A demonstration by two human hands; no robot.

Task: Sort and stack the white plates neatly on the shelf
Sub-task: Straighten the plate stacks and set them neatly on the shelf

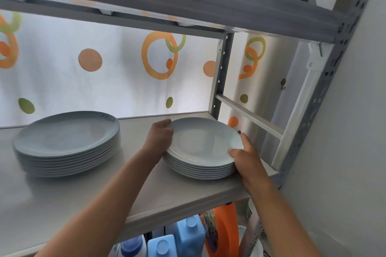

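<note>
- Head view: shelf (146, 192) carries two stacks of white plates.
- Larger stack (66, 144) stands toward the shelf's left end, untouched.
- Smaller stack (203, 150) sits near the right front corner.
- Left hand (159, 137) curls round its top plate's left rim.
- Right hand (246, 156) grips the right rim, thumb on top.
- Detergent bottles (188, 233) stand beneath the shelf.

Two plate stacks (66, 142) (203, 152) side by side on shelf (146, 190)
</note>
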